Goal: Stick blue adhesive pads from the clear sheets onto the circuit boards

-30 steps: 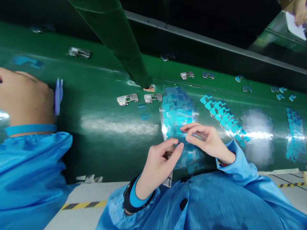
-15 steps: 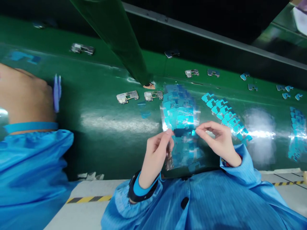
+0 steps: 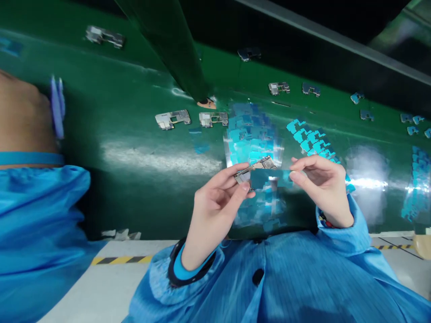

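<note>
My left hand [image 3: 222, 197] grips a small circuit board [image 3: 262, 164] between thumb and fingers, tilted with its right end raised. The board is bare metal and chips, with a grey shield on its near part. My right hand [image 3: 319, 186] has thumb and forefinger pinched on the edge of a thin, see-through blue film [image 3: 285, 177], just right of the board. Whether the film touches the board I cannot tell. Under both hands lies a long overlapping spread of blue film cut-outs [image 3: 251, 134] on the green bench mat.
Two circuit boards [image 3: 173, 119] lie left of the film spread, beside the foot of a green post [image 3: 188, 67]. A second row of blue cut-outs [image 3: 311, 139] lies to the right. More boards [image 3: 279, 88] sit farther back. At far left is a co-worker's hand [image 3: 25, 116] near purple tweezers [image 3: 58, 107].
My left hand has turned, bringing the board from hanging low to a raised tilt in front of me. My right hand has moved right and slightly up. The view has shifted a little.
</note>
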`<state>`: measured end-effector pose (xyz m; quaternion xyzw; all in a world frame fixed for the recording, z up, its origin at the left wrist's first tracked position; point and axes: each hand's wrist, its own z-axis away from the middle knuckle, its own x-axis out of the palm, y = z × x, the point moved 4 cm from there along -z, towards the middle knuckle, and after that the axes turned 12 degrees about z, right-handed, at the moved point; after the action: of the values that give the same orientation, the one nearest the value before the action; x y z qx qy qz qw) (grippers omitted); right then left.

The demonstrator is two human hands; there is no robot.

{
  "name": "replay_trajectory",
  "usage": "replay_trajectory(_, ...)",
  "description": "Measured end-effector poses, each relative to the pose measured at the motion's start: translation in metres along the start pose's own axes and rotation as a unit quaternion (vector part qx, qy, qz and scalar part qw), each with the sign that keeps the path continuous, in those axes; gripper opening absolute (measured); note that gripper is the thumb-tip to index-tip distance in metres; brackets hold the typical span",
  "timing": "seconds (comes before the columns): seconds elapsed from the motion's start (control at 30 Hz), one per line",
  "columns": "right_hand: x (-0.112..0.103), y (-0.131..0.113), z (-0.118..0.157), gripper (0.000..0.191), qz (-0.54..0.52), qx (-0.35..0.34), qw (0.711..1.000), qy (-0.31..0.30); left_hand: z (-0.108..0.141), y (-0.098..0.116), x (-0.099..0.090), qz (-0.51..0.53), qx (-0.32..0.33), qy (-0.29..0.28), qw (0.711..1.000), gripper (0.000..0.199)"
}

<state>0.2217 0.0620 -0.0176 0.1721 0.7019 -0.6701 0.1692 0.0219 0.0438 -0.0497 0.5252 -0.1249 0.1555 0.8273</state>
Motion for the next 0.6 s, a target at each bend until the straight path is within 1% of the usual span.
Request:
replay_trajectory(0.13, 0.001, -0.008, -0.004, 0.006, 0.006, -0.01, 0.999, -0.03, 0.006, 0.011, 0.004, -0.012, -0.021, -0.041, 0.999, 0.029)
replay_trajectory(0.23, 0.001, -0.016, -0.006, 0.005, 0.008, -0.01, 0.998, -0.055, 0.01, 0.017, 0.006, -0.011, -0.04, -0.055, 0.998, 0.03)
replay_trajectory(0.33, 0.001, -0.019, -0.009, 0.004, 0.007, 0.001, 0.998, -0.07, 0.015, 0.02, 0.007, 0.0, -0.045, -0.041, 0.998, 0.035)
replay_trajectory(0.43, 0.0, -0.02, -0.009, 0.006, 0.005, 0.009, 0.997, -0.074, 0.02, 0.024, 0.009, 0.008, -0.031, -0.019, 0.999, 0.038)
replay_trajectory(0.53, -0.003, -0.02, -0.01, 0.009, 0.014, 0.01, 0.997, -0.07, 0.023, 0.027, 0.011, 0.005, -0.024, -0.017, 1.0, 0.038)
replay_trajectory(0.6, -0.005, -0.021, -0.01, 0.009, 0.021, 0.009, 0.997, -0.075, 0.024, 0.03, 0.011, -0.017, -0.027, -0.014, 0.999, 0.037)
